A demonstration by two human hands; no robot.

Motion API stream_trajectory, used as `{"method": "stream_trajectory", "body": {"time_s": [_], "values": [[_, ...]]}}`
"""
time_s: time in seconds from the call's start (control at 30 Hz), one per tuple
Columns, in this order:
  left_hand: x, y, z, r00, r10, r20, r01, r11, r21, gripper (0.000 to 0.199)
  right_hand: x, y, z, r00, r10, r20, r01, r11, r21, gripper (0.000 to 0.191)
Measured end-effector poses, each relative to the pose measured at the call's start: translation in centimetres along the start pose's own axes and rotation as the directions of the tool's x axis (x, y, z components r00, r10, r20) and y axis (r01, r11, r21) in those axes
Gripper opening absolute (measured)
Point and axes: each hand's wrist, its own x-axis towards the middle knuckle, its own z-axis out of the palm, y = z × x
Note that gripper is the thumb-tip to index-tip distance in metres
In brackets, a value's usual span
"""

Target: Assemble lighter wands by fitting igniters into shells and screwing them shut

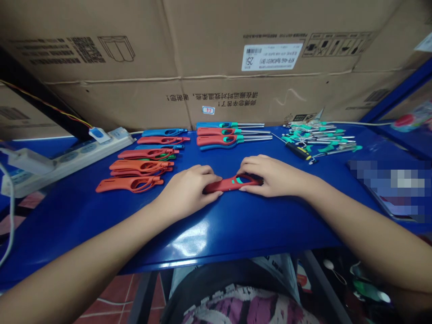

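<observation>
A red gas lighter body point(227, 184) with green trigger parts lies between my hands, just over the blue table. My left hand point(191, 189) grips its handle end, thumb and fingers closed round it. At the trigger-guard end my right hand point(266, 175) is closed on it, hiding the tip. Left of my hands are several lighter casings point(130, 183) in orange, red, blue and green. Behind them, lighters with metal tubes point(232, 139) lie stacked. Farther right sits a pile of metal tubes with green parts point(324, 135), beside a black and yellow screwdriver point(299, 150).
A white power strip point(70, 157) with a plugged adapter lies along the left. Cardboard boxes point(135, 99) form a wall at the back. A blurred flat device point(391, 189) rests at the right, near my forearm. The blue table's point(145, 258) front edge is close to my body.
</observation>
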Motion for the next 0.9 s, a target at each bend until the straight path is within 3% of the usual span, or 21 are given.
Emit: {"method": "stream_trajectory", "body": {"time_s": [0.27,0.43,0.6,0.8,0.9], "values": [[0.11,0.58,0.01,1.0,0.028,0.01,-0.029,0.989,0.147,0.027,-0.08,-0.35,-0.07,0.999,-0.033,0.016,0.036,0.985,-0.171,0.025],[0.23,-0.04,0.38,0.998,0.062,-0.028,-0.061,0.997,0.037,0.029,-0.29,0.01,0.02,0.995,-0.082,-0.063,0.073,0.989,-0.128,0.033],[0.25,-0.03,0.15,0.997,0.074,-0.039,-0.075,0.996,-0.039,0.029,-0.54,-0.16,-0.14,0.983,-0.146,-0.112,0.116,0.964,-0.238,0.039],[0.21,0.22,-0.06,0.997,0.02,-0.077,-0.025,0.998,-0.057,0.029,-0.27,-0.22,-0.19,0.995,-0.011,-0.095,-0.007,0.983,-0.185,0.035],[0.15,0.22,0.16,0.996,0.022,-0.087,-0.027,0.998,-0.057,0.042,-0.07,-0.59,0.0,0.997,0.054,-0.056,-0.062,0.986,-0.152,0.035]]}}
